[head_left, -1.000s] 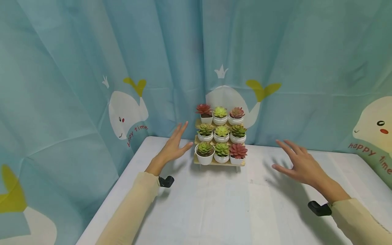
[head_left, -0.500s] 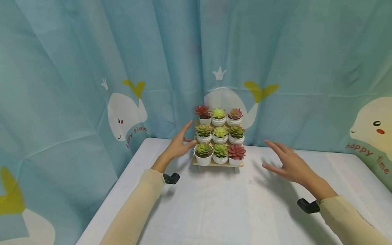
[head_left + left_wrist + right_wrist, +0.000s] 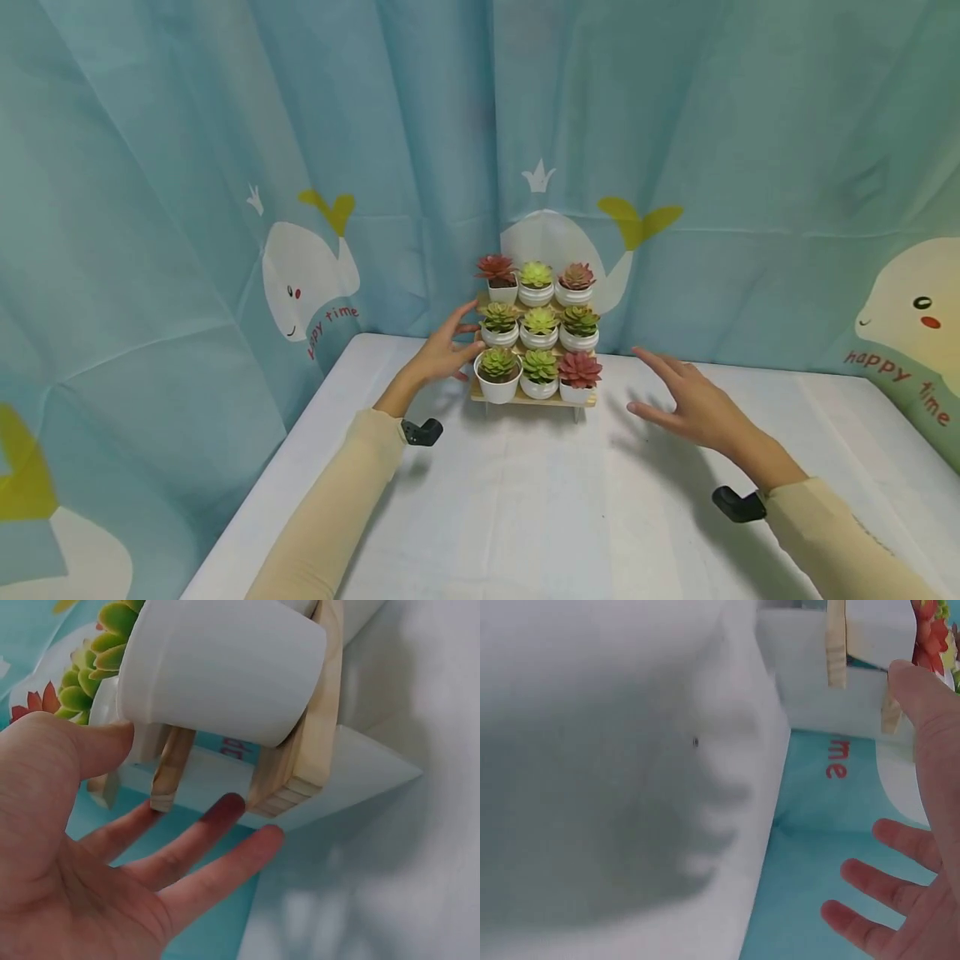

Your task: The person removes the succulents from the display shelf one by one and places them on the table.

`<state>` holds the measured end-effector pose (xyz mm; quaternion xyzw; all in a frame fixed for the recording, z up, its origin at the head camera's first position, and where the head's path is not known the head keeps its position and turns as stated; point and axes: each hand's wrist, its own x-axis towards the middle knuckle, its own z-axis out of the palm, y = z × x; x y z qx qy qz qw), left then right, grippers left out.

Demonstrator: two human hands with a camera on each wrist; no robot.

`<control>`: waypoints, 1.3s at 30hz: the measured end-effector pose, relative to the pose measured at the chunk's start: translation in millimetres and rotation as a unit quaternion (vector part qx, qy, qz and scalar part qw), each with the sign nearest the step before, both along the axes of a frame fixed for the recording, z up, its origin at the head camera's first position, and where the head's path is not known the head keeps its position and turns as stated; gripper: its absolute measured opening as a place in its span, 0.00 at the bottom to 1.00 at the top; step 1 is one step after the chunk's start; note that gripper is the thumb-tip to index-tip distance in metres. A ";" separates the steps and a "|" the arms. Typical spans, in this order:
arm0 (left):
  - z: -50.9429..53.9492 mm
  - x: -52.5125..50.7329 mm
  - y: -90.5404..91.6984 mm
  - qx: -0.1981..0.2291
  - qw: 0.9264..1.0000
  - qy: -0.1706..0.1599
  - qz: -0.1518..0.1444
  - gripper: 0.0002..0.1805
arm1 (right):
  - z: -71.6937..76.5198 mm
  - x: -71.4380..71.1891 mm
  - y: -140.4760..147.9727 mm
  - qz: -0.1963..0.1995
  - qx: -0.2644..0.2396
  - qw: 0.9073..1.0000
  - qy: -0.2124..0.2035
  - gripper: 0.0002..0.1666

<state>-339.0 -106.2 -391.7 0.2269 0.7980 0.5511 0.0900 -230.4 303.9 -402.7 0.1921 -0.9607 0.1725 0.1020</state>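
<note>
Rack, one: three wooden tiers, standing toward the far side of the table, before the blue curtain. Pots, nine: white, three per tier, succulents in each. Left hand: fingers spread at the rack's left end; contact, I cannot tell. Right hand: spread, I see it apart, right of the rack.

Pale blue fabric curtain, vertically folded, printed with white whales and red "happy time" lettering, hangs behind flat white tabletop.
</note>
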 end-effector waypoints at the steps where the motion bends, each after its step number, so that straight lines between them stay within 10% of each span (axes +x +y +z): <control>1: 0.2 0.0 0.3 0.002 1.000 -0.005 0.000 0.42 | -1.1 -0.6 -2.0 0.001 -0.006 1.000 -0.006 0.54; 20: -9.9 -1.8 0.9 0.006 1.000 -0.006 0.018 0.40 | -21.9 -18.4 -48.8 0.039 -0.209 0.977 -0.035 0.50; 39: -17.3 -6.7 -1.1 0.042 0.999 -0.014 0.012 0.41 | -24.8 -28.0 -65.4 0.035 -0.264 0.961 -0.075 0.38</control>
